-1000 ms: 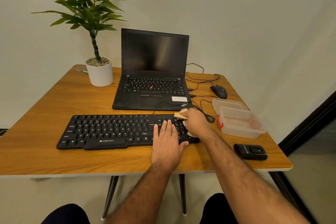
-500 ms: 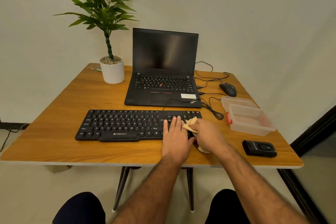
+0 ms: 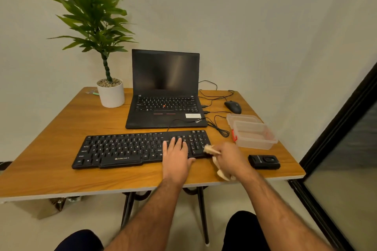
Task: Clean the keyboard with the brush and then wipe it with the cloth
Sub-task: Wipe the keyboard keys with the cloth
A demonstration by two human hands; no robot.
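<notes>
A black keyboard (image 3: 126,149) lies across the front of the wooden table (image 3: 61,132). My left hand (image 3: 176,154) rests flat on the keyboard's right part, fingers straight on the keys. My right hand (image 3: 230,159) grips a beige cloth (image 3: 210,150) at the keyboard's right end; one cloth corner pokes out over the number keys and another part hangs below my wrist near the table's front edge. No brush is visible.
An open black laptop (image 3: 163,106) stands behind the keyboard, a potted plant (image 3: 111,93) to its left. A black mouse (image 3: 233,107) with cables, clear plastic containers (image 3: 253,134) and a small black device (image 3: 264,162) sit on the right side.
My right hand with the cloth has slid from the keyboard's upper right corner toward its lower right end. The left hand stays on the keys. The camera view has shifted.
</notes>
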